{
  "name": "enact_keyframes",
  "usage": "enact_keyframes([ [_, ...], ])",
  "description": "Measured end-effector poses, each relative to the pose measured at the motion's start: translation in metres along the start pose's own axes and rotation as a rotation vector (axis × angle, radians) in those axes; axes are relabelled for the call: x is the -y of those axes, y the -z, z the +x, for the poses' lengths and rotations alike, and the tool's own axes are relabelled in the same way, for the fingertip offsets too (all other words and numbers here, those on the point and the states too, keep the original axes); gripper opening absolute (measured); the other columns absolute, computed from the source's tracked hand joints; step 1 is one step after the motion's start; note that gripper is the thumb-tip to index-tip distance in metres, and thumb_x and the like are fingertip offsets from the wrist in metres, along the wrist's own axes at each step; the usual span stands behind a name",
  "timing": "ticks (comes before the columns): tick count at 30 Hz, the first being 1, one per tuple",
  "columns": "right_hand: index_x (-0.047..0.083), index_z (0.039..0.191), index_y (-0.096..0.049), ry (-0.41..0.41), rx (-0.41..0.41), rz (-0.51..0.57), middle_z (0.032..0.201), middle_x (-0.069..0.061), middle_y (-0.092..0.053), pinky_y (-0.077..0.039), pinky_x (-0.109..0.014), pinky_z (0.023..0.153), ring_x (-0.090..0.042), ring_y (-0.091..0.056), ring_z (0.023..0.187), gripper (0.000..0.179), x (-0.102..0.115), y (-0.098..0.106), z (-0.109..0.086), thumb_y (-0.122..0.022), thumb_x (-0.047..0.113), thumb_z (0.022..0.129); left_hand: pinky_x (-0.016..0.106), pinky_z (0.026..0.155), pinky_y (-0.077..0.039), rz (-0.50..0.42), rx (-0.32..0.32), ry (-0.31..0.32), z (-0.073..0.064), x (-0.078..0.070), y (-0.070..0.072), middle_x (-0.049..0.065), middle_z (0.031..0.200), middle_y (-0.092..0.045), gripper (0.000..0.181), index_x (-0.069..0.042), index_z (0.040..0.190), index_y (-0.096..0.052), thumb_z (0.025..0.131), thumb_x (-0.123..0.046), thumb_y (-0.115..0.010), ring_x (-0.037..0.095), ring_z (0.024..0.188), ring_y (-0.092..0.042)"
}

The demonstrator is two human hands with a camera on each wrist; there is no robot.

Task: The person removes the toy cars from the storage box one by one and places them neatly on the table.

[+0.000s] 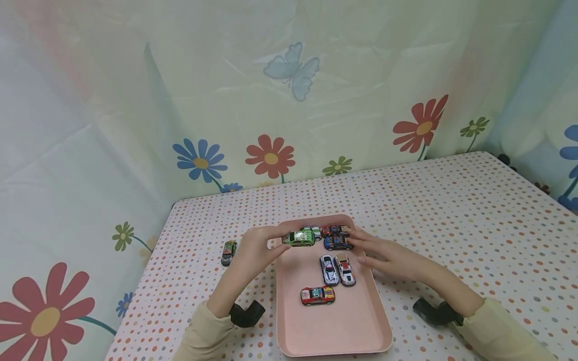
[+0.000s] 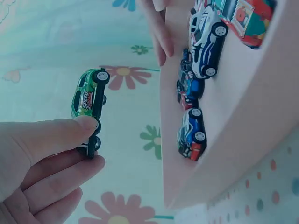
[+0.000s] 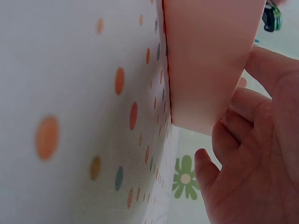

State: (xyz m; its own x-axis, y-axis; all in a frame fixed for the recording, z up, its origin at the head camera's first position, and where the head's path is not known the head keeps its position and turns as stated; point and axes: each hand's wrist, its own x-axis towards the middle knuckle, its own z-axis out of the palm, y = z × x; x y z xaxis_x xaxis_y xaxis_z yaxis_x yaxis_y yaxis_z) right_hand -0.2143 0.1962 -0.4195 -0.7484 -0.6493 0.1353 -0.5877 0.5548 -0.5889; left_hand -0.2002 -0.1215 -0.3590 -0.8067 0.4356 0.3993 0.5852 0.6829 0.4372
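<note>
My left hand (image 1: 257,250) pinches a green toy car (image 2: 86,98) between thumb and fingers, held up over the far left part of the pink tray (image 1: 307,331). My right hand (image 1: 397,258) lies across the tray's right rim, its fingers loosely extended beside a dark blue toy car (image 1: 337,243) and a red-and-black one (image 1: 331,230). Whether those fingertips touch the cars I cannot tell. Partly behind the green car is a white-and-blue toy car (image 2: 191,133). Mid-tray, a silver-white toy car (image 1: 329,269) sits beside a white-and-red one (image 1: 345,269).
Nearer in the tray, a red-and-yellow toy car (image 1: 318,296) lies crosswise. Outside it, left of my left hand, a dark green-and-orange toy car (image 1: 229,252) stands on the dotted tablecloth (image 1: 433,200). A flowered curtain (image 1: 352,100) hangs behind the table.
</note>
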Motion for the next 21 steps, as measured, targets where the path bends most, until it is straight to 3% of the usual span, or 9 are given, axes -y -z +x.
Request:
enact_keyframes([
  [8, 0.006, 0.141, -0.043, -0.010, 0.002, 0.010, 0.150, -0.011, -0.024, -0.026, -0.053, 0.103, -0.032, -0.019, 0.136, 0.049, -0.001, -0.001, 0.000, -0.052, 0.026, 0.098, 0.029, 0.079, -0.051, 0.045, -0.021, 0.033, -0.021, 0.003, 0.011, 0.003, 0.102, -0.069, 0.031, -0.006, 0.105, -0.072, 0.075, -0.007, -0.079, 0.014, 0.097, -0.063],
  [14, 0.005, 0.141, -0.043, -0.004, 0.000, 0.015, 0.150, -0.012, -0.025, -0.026, -0.053, 0.103, -0.032, -0.019, 0.136, 0.048, 0.000, 0.000, 0.000, -0.052, 0.025, 0.097, 0.025, 0.070, -0.052, 0.036, -0.072, 0.050, -0.039, 0.009, 0.018, 0.001, 0.101, -0.069, 0.033, -0.007, 0.105, -0.072, 0.074, -0.007, -0.080, 0.011, 0.087, -0.064],
  [21, 0.005, 0.141, -0.042, -0.001, 0.000, 0.013, 0.150, -0.012, -0.024, -0.025, -0.052, 0.103, -0.032, -0.019, 0.136, 0.049, 0.001, 0.001, 0.000, -0.052, 0.025, 0.097, 0.031, 0.080, -0.051, 0.034, -0.097, 0.083, -0.062, 0.018, 0.020, 0.004, 0.100, -0.069, 0.034, -0.003, 0.102, -0.072, 0.070, -0.004, -0.081, 0.018, 0.094, -0.065],
])
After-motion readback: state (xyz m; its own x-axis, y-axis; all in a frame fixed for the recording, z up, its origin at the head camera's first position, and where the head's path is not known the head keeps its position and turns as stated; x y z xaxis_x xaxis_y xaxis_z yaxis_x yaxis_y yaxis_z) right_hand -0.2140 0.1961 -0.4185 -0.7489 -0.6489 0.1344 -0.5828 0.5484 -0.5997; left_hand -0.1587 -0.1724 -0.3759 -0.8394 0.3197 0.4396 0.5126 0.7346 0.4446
